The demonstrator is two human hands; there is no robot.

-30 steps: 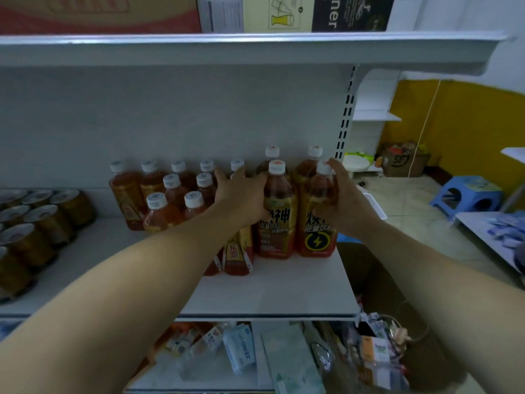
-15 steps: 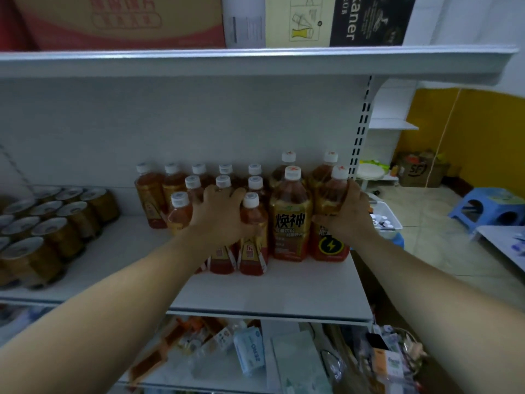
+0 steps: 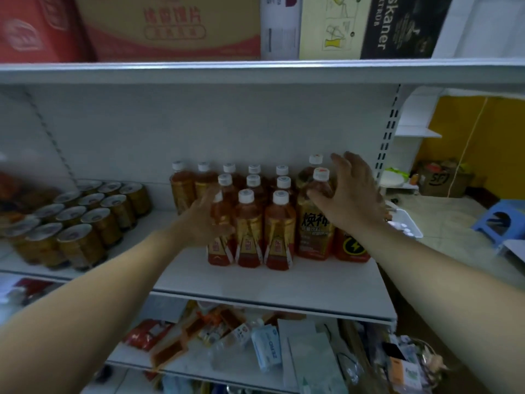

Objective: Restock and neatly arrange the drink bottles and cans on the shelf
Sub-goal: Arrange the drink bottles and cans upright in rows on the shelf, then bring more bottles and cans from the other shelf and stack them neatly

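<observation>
Small tea bottles (image 3: 248, 231) stand in three columns at the right end of the shelf (image 3: 270, 288), with the taller bottles (image 3: 314, 231) touching their right flank and the lightning-label bottle (image 3: 352, 248) outermost. Your right grip (image 3: 349, 194) is wide, fingers splayed over the tall bottles' shoulders and thumb by a neck, clamping nothing. Your left grip (image 3: 204, 220) is against the front-left small bottle but motion-blurred, so I can't tell whether it's closed. They look full, so likely hefty, stiff-walled and tippy if shoved near the cap, and the glossy labels are probably slick. Take hold mid-body below the shoulder and push low to square the rows. Cans (image 3: 74, 240) sit well apart to the left.
</observation>
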